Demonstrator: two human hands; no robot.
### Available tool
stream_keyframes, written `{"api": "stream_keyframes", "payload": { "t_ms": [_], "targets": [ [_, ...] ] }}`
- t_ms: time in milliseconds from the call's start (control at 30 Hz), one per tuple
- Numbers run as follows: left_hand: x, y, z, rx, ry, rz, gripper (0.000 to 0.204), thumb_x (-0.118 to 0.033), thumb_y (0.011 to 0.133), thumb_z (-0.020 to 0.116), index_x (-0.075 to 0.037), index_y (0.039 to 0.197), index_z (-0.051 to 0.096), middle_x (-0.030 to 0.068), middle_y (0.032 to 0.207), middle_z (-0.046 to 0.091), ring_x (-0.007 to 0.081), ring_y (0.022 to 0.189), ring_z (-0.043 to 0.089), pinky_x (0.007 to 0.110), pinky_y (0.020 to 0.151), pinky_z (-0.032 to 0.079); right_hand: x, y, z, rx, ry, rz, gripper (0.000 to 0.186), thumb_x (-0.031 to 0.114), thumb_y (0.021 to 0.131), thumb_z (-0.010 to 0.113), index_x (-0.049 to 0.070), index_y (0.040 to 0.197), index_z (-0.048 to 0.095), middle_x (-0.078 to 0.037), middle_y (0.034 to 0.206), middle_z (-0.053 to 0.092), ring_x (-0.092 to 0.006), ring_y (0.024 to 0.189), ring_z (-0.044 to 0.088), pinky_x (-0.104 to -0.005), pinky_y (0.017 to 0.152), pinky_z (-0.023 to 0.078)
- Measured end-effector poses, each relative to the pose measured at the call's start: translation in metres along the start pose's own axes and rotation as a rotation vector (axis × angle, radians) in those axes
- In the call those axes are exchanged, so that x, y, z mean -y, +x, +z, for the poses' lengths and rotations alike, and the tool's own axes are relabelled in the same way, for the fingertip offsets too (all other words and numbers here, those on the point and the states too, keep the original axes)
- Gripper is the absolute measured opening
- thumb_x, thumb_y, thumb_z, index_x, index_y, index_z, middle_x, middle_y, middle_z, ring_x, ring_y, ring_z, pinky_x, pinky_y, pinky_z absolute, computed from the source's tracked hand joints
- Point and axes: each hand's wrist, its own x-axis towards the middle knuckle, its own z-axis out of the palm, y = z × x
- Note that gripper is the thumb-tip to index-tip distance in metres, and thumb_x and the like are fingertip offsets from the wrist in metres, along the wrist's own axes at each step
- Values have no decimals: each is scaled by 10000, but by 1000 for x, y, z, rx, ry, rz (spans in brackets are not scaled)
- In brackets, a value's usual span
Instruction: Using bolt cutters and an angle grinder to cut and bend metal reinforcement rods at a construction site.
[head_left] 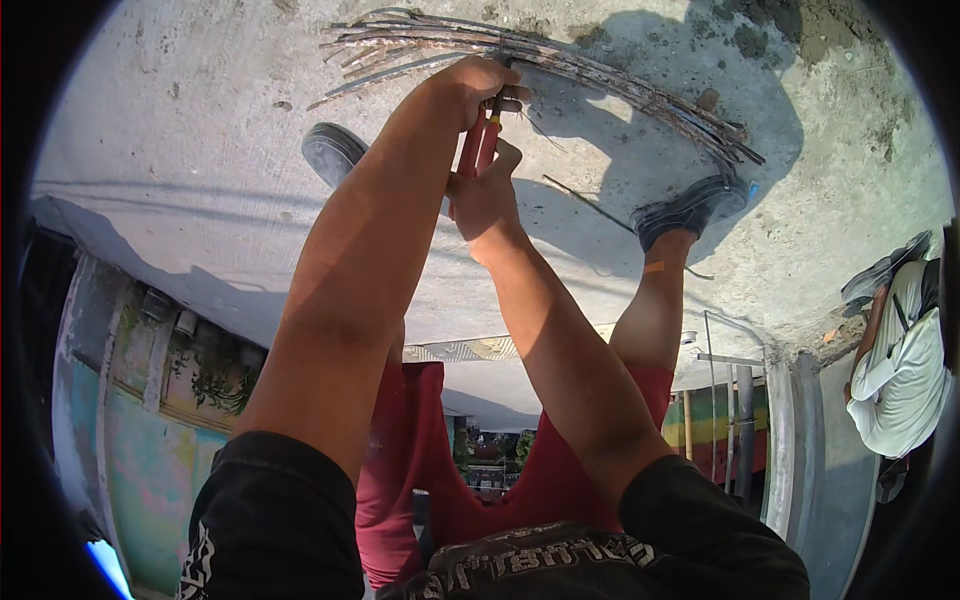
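My right hand [487, 205] is closed around the red handles of a pair of pliers [488, 146], which point away from me toward a bundle of rusty steel rods [590, 72] on the concrete. At the pliers' dark head, my left hand [478, 84] is curled with its fingers bent, right against the near side of the bundle. What those left fingers pinch is hidden by the hand. Thin wire ends [540, 130] stick out just to the right of the pliers' head.
My shoes, the left [334, 152] and the right [692, 208], stand on either side of my hands. A loose thin rod [588, 202] lies by the right shoe. At the far right a person in a white shirt [895, 385] is bent low beside a wall.
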Motion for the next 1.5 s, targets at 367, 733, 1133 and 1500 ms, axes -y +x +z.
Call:
{"api": "stream_keyframes", "payload": {
  "t_ms": [367, 733, 1133, 1500],
  "targets": [
    [32, 26, 62, -286, -390, 284, 233, -207, 892, 567, -19, 984, 671, 95, 953, 630, 204, 787, 531, 361, 701, 425, 22, 40, -130, 372, -258, 94, 849, 47, 625, 701, 89, 1374, 304, -66, 914, 463, -168, 732, 484, -323, 575, 411],
    [50, 23, 27, -334, -217, 243, 190, -180, 914, 563, -24, 1020, 543, 69, 893, 549, 183, 739, 517, 347, 616, 480, 11, 26, -87, 224, -933, -176, 931, 50, 710, 607, 109, 1515, 141, -276, 1360, 385, -445, 1233, 473, -446, 995, 449],
    [105, -79, 6, 9, -441, 156, 378, -398, 1031, 425, -98, 1250, 500, 18, 941, 572, 71, 673, 439, 160, 475, 345, -25, -50, -100, 75, -897, -440, 847, 369, 790, 728, -5, 1421, 305, -257, 1406, 350, -415, 1299, 397, -520, 1030, 381],
    [64, -14, 123, 574, -188, 23, 394, -425, 1027, 420, -59, 1159, 484, 31, 885, 581, 50, 622, 407, 145, 426, 311, 3, -63, -236, -502, -1195, -554, 591, 300, 702, 824, 31, 1139, 530, -151, 1119, 543, -344, 1077, 519, -475, 932, 393]
  ]
}}
